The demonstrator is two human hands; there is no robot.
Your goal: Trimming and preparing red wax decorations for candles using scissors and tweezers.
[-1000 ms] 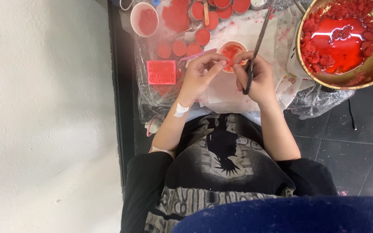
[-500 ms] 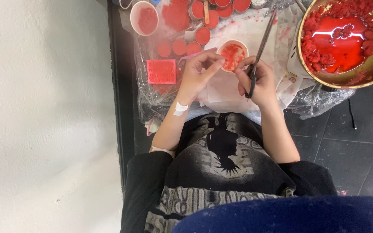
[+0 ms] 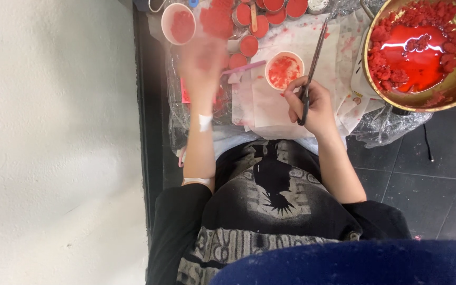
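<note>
Small cup (image 3: 284, 70) sits just beyond right hand (image 3: 312, 105) fingers (image 3: 291, 92) gripping stick (image 3: 311, 66)

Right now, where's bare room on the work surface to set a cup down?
Bare paper just left of the right hand, below the cup. A stained strip between the cup and the bowl is narrow. Crowded along the top: red tins, and the blurred left hand is over them.

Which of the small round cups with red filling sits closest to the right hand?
The white-rimmed cup on the paper, just above the right hand. The other cups cluster farther up, towards the left.
</note>
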